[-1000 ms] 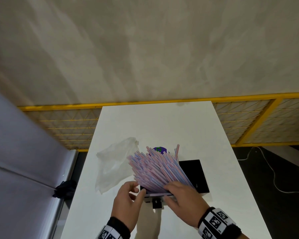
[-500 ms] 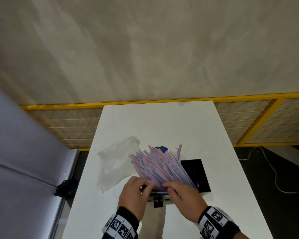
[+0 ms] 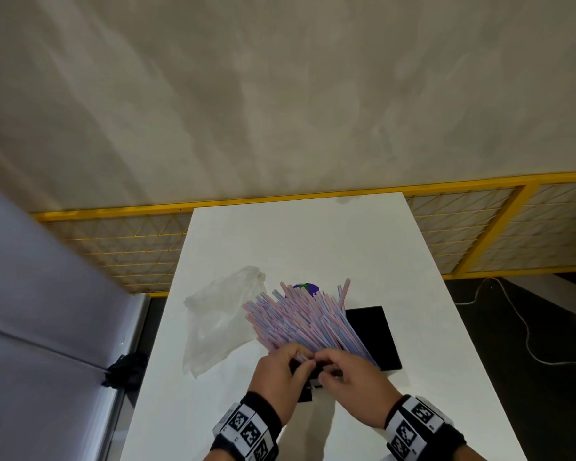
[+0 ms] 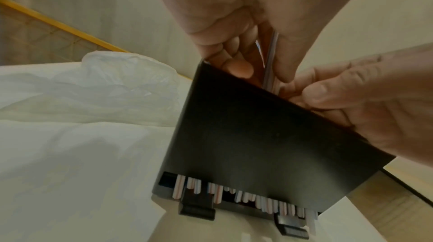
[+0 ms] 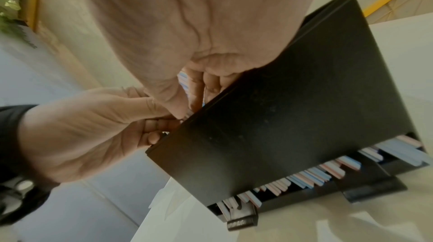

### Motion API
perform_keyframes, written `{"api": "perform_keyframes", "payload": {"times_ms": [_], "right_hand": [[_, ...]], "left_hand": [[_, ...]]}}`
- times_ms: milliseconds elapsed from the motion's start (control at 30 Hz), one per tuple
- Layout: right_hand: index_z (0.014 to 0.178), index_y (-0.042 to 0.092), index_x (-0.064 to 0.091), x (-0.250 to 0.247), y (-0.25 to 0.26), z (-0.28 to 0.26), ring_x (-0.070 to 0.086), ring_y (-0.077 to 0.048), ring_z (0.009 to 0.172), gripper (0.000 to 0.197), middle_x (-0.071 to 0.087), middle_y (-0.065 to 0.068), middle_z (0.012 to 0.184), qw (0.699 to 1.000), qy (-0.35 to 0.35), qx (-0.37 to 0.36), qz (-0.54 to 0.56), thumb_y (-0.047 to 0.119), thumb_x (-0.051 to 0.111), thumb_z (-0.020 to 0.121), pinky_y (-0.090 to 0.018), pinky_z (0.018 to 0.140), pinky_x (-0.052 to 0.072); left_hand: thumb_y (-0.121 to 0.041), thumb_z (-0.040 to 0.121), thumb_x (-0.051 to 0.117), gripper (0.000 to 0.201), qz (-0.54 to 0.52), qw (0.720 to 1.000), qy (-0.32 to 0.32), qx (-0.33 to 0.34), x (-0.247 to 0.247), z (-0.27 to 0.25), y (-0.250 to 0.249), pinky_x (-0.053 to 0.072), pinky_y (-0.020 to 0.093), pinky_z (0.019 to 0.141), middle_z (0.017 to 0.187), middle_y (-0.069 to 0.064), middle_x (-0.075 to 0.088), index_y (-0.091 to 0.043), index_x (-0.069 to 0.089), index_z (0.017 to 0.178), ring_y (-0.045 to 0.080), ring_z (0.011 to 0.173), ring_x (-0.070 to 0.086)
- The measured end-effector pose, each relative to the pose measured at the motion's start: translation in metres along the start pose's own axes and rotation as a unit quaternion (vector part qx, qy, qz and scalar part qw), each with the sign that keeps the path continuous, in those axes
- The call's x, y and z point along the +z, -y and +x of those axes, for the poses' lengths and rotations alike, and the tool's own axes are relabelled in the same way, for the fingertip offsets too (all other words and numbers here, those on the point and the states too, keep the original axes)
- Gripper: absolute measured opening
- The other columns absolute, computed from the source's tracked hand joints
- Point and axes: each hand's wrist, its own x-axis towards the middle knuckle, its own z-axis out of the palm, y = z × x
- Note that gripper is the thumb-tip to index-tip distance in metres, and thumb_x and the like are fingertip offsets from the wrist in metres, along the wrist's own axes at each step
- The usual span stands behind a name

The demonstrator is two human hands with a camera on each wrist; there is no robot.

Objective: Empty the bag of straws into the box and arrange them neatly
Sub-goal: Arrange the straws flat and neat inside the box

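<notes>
A fan of pink and blue striped straws (image 3: pixel 305 322) stands leaning in a black box (image 4: pixel 257 144) near the table's front edge. Their lower ends show through the slot at its base (image 5: pixel 316 175). My left hand (image 3: pixel 300 356) curls over the near rim with its fingers inside, and a straw (image 4: pixel 270 55) runs between thumb and fingers. My right hand (image 3: pixel 330 361) meets it from the right, its fingertips also curled onto the straws at the rim. The empty clear plastic bag (image 3: pixel 220 321) lies crumpled on the table left of the box.
A flat black lid (image 3: pixel 374 337) lies just right of the box. A small purple and green thing (image 3: pixel 308 287) sits behind the straws. The white table (image 3: pixel 313 234) runs back to a yellow mesh fence (image 3: pixel 479 234). A grey panel stands at the left.
My left hand has moved right from beside the box onto its near rim. Both hands now meet at the base of the straws. The fan of straws has barely shifted.
</notes>
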Motion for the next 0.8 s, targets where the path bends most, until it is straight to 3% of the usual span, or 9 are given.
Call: {"api": "perform_keyframes", "payload": {"times_ms": [100,167,267,367,533,700,800], "right_hand": [[0.130,0.042,0.060,0.001,-0.001,-0.001,0.060,0.010,0.113,0.035,0.067,0.025,0.120,1.000,-0.006,-0.006,-0.022,0.043,0.062,0.095,-0.023,0.100,0.052],[0.131,0.039,0.059,0.001,0.000,0.000,0.061,0.008,0.111,0.039,0.068,0.024,0.119,0.999,-0.016,-0.022,-0.045,0.052,0.058,0.095,-0.024,0.097,0.052],[0.116,0.033,0.061,0.001,0.001,0.001,0.064,-0.004,0.095,0.030,0.069,0.016,0.103,0.997,-0.031,-0.046,-0.061,0.055,0.049,0.099,-0.033,0.084,0.054],[0.105,0.029,0.060,0.002,0.000,0.002,0.061,-0.009,0.083,0.026,0.066,0.011,0.090,0.995,-0.034,-0.061,-0.070,0.049,0.043,0.106,-0.038,0.076,0.052],[0.108,0.033,0.058,0.005,-0.002,0.004,0.055,-0.007,0.088,0.025,0.061,0.015,0.095,0.985,-0.020,-0.075,-0.152,0.043,0.035,0.110,-0.032,0.078,0.039],[0.107,0.028,0.059,0.007,-0.002,0.006,0.056,-0.014,0.097,0.039,0.061,0.011,0.103,0.969,0.002,-0.045,-0.242,0.049,0.026,0.110,-0.035,0.086,0.039],[0.105,0.026,0.061,0.005,0.002,0.007,0.057,-0.020,0.104,0.053,0.063,0.005,0.108,0.952,0.022,-0.020,-0.304,0.062,0.023,0.104,-0.037,0.091,0.040]], "left_hand": [[-0.030,0.090,0.072,0.011,-0.038,0.999,-0.015,-0.003,-0.004,0.001,-0.002,0.051,0.014,0.070,0.083,-0.018,0.072,-0.040,0.070,0.088,0.001,0.080,0.067],[-0.028,0.090,0.073,0.008,-0.081,0.997,-0.018,0.002,-0.008,0.001,-0.005,0.055,0.022,0.077,0.087,-0.013,0.074,-0.036,0.072,0.091,0.006,0.084,0.070],[-0.026,0.089,0.074,0.005,-0.165,0.986,-0.021,0.004,-0.013,-0.001,-0.012,0.059,0.035,0.082,0.088,-0.003,0.076,-0.029,0.074,0.092,0.018,0.085,0.073],[-0.025,0.087,0.075,0.004,-0.207,0.978,-0.026,-0.012,-0.015,-0.003,-0.013,0.060,0.039,0.081,0.087,0.003,0.076,-0.024,0.074,0.091,0.024,0.085,0.072],[-0.020,0.087,0.077,0.018,-0.196,0.980,-0.034,-0.027,-0.017,-0.008,-0.003,0.057,0.022,0.080,0.097,-0.004,0.075,-0.034,0.070,0.096,0.014,0.091,0.072],[-0.022,0.090,0.073,0.030,-0.059,0.997,-0.036,0.027,-0.022,-0.016,0.006,0.051,0.010,0.079,0.100,-0.021,0.072,-0.048,0.063,0.101,0.001,0.093,0.070],[-0.029,0.091,0.067,0.017,0.020,0.997,-0.015,0.078,-0.024,-0.019,0.005,0.048,0.009,0.079,0.096,-0.022,0.067,-0.045,0.063,0.095,-0.002,0.092,0.066]]}}
